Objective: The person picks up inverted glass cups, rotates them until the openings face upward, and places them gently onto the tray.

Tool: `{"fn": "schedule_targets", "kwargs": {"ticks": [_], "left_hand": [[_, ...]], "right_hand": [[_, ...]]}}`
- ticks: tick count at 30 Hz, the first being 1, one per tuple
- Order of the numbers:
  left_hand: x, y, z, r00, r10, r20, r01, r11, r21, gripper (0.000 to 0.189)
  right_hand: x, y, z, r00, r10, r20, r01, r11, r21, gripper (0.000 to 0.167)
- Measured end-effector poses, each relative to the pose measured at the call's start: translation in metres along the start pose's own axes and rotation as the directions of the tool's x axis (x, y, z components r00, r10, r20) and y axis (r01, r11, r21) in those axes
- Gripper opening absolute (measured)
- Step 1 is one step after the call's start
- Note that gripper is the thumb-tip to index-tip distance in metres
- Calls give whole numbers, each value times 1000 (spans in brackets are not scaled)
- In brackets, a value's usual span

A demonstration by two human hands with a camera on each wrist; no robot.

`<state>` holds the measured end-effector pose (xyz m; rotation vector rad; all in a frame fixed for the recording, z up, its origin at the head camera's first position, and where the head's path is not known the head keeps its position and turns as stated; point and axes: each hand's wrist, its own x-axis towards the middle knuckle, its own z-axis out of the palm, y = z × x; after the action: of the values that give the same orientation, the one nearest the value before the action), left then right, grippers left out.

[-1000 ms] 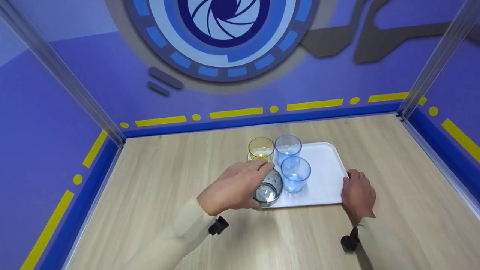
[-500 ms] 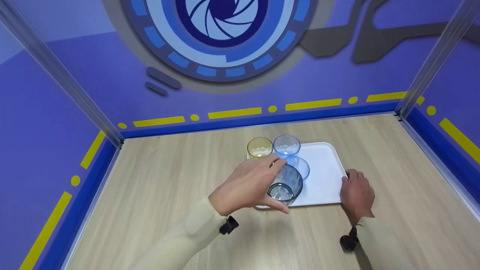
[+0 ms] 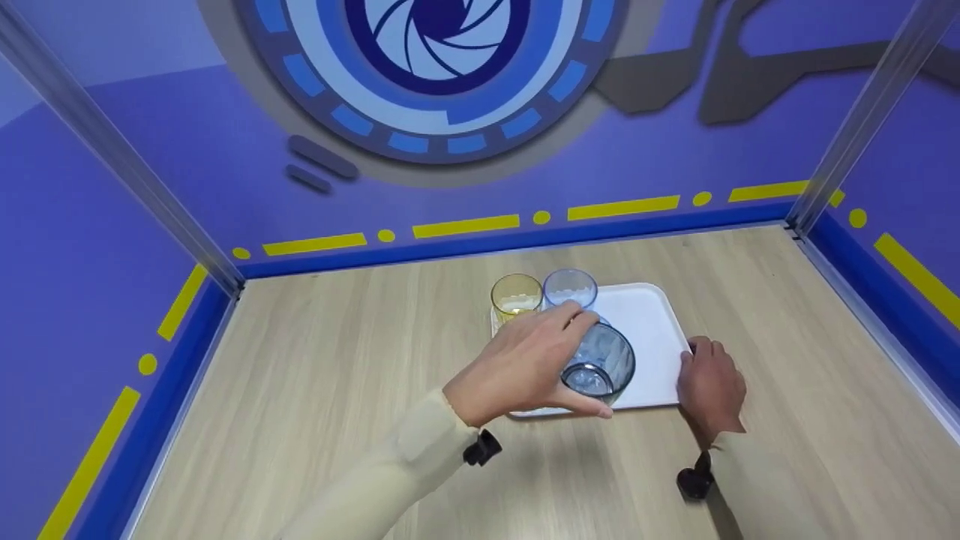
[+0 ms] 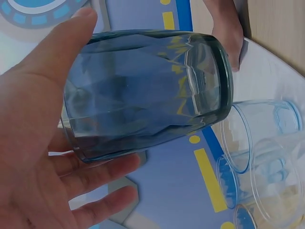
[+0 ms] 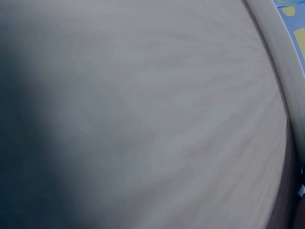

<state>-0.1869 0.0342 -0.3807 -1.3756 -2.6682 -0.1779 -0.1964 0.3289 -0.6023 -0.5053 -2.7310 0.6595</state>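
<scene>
My left hand (image 3: pixel 521 364) grips a smoky grey drinking glass (image 3: pixel 600 360) from its left side, thumb and fingers around the wall. The glass is held tilted above the white tray (image 3: pixel 652 337), its mouth toward me in the head view. In the left wrist view its base points toward the tray. My right hand (image 3: pixel 712 386) holds the tray's right edge with curled fingers. At the tray's left stand a yellow glass (image 3: pixel 517 291) and a blue glass (image 3: pixel 571 285). A second blue glass (image 4: pixel 261 129) and a clear glass (image 4: pixel 281 174) show in the left wrist view, mostly hidden by my left hand in the head view.
The tray lies on a wood-grain table (image 3: pixel 360 360). Blue printed panels (image 3: pixel 315 217) stand around its back and sides, with metal posts (image 3: pixel 855 127) at the corners. The right wrist view is mostly a blurred close surface beside the tray rim (image 5: pixel 276 52).
My left hand has carried the grey glass to the right, from the tray's front left to over the middle, now covering the nearer blue glass. The right hand has stayed at the tray edge.
</scene>
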Motion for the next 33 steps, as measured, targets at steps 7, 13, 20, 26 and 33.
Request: {"fn": "schedule_targets", "kwargs": {"ticks": [7,13,20,26,33], "left_hand": [[7,4,4,999,-9,48,11,1000,-24,93],[13,8,9,998,1,70,1,999,-36,89],[18,14,13,997,28,75,-21,995,-94,90],[25,16,17,997,33,72,-24,993,-119,90],[33,15,25,998,35,52,-27,989,-142,92]], "right_hand": [[0,-1,2,1000,0,-14,0,1000,-9,31],[-2,-2,3,1000,16,8,-16,1000,-10,33],[0,-2,1,1000,16,19,-16,1000,-10,33],[0,-2,0,999,24,26,-23,999,-22,33],[-1,-2,1,1000,5,-1,-5,1000,-17,31]]}}
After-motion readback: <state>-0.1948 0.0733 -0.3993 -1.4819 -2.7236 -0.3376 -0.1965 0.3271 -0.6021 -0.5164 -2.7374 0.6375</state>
